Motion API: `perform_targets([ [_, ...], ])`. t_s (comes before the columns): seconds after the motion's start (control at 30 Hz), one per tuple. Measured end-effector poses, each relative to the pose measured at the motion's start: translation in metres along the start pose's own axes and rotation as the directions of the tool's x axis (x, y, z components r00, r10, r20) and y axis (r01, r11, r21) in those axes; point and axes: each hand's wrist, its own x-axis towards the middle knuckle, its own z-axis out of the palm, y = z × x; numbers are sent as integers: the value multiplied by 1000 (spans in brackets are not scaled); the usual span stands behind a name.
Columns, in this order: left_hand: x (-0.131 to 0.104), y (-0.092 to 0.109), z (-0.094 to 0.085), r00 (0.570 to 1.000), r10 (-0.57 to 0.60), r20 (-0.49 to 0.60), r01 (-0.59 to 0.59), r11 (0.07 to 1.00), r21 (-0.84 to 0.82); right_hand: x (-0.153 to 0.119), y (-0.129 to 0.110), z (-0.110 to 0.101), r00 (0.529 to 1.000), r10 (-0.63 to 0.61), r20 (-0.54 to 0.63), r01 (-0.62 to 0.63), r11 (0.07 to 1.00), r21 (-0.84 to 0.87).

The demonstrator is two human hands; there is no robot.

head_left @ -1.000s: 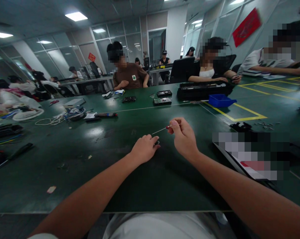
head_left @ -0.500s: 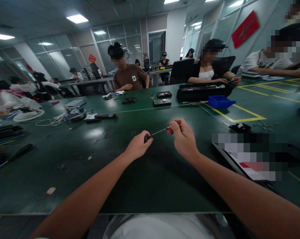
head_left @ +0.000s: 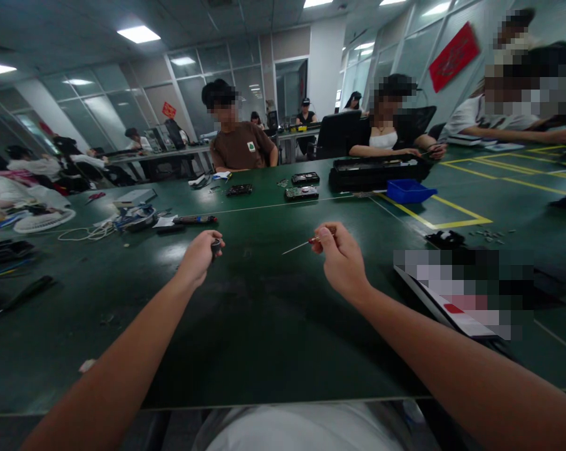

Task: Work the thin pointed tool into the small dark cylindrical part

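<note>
My right hand [head_left: 342,260] is closed on a thin screwdriver [head_left: 296,247] with a red handle; its metal shaft points left over the green table [head_left: 264,351]. My left hand [head_left: 201,255] is closed around a small dark round object [head_left: 216,247], only partly visible between thumb and fingers. A wide gap separates the two hands, and the screwdriver's tip touches nothing. Beyond the left hand lies a dark pen-shaped tool [head_left: 196,220] beside a white paper piece.
Opened drives [head_left: 302,193] lie at the table's far side, near a black casing [head_left: 377,174] and a blue tray [head_left: 409,191]. Bundled cables [head_left: 135,217] are at left, a flat white-topped item [head_left: 456,307] at right. People sit around the table.
My left hand has moved left, away from the screwdriver's tip, with the dark object still in it. My right hand and the screwdriver have barely moved. The view has shifted slightly.
</note>
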Motion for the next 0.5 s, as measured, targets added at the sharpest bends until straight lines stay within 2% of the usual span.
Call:
perform_targets([
  [0.23,3,9,-85,967,-138,-215,125,990,-73,0,-2,0,1000,10,19,-10,1000,-10],
  [0.37,-4,8,-135,923,-185,-338,187,982,-28,0,-2,1,1000,11,29,-11,1000,-4],
  [0.5,-16,3,-179,869,-167,-466,195,981,10,0,1,1,999,12,36,-12,1000,-10],
])
